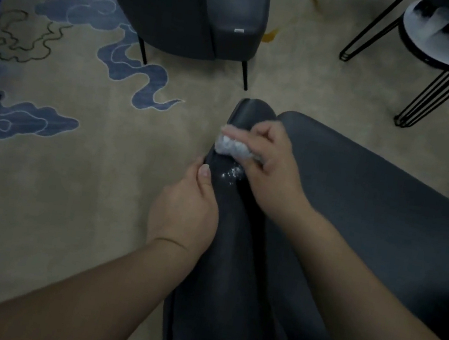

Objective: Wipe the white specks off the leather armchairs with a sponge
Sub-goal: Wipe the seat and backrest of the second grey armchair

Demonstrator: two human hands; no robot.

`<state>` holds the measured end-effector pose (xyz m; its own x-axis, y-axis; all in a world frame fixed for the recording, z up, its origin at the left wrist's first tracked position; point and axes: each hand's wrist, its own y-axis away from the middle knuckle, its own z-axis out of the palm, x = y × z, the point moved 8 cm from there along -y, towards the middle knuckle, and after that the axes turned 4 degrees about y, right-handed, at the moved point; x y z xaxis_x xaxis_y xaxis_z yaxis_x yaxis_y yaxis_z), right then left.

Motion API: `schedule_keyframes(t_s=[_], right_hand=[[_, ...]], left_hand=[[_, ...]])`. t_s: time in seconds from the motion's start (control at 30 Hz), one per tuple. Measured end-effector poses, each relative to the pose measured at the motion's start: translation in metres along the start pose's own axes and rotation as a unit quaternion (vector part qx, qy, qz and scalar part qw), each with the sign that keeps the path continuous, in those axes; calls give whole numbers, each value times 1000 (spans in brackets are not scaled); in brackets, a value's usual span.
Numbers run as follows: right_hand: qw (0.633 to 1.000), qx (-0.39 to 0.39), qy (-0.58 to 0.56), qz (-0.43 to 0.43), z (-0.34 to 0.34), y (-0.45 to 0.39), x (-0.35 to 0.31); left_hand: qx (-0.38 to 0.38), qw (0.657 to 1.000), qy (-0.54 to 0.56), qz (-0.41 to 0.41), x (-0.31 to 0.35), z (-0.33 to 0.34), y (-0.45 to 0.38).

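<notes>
A dark leather armchair [370, 220] fills the lower right; its left armrest [233, 258] runs up the middle of the view. My right hand [271, 162] grips a pale grey sponge [232, 147] and presses it onto the armrest near its far end. White specks [231, 174] lie on the leather just below the sponge. My left hand [188, 211] holds the armrest's left side, thumb on top beside the specks.
A second dark leather armchair [189, 7] stands on thin black legs at the top centre. A round side table [445, 45] on black wire legs is at the top right. Beige carpet [71, 176] with blue cloud patterns covers the floor.
</notes>
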<state>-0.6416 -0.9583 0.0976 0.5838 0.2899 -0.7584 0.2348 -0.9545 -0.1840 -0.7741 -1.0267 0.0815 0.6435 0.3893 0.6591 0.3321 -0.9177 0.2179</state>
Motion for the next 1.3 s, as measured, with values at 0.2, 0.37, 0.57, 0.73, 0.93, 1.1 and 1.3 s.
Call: schedule_keyframes(t_s=[0.2, 0.37, 0.57, 0.73, 0.93, 1.1, 1.3], right_hand=[[981, 78, -100, 146, -29, -10, 42], [975, 67, -101, 184, -10, -28, 54], [998, 3, -50, 42, -1, 41, 9], [986, 20, -118, 113, -12, 29, 23], [980, 74, -97, 159, 2, 11, 26], [998, 13, -52, 22, 7, 73, -13], [979, 53, -102, 167, -8, 26, 22]], left_hand=[[0, 1000, -7, -5, -1, 0, -1], [12, 1000, 5, 2, -1, -2, -2], [21, 999, 37, 5, 1, -4, -1], [32, 999, 40, 1, -3, -4, -2], [51, 998, 34, 18, -5, -5, -5], [44, 998, 39, 21, -4, -4, -5], [44, 998, 41, 16, -5, -6, -5]])
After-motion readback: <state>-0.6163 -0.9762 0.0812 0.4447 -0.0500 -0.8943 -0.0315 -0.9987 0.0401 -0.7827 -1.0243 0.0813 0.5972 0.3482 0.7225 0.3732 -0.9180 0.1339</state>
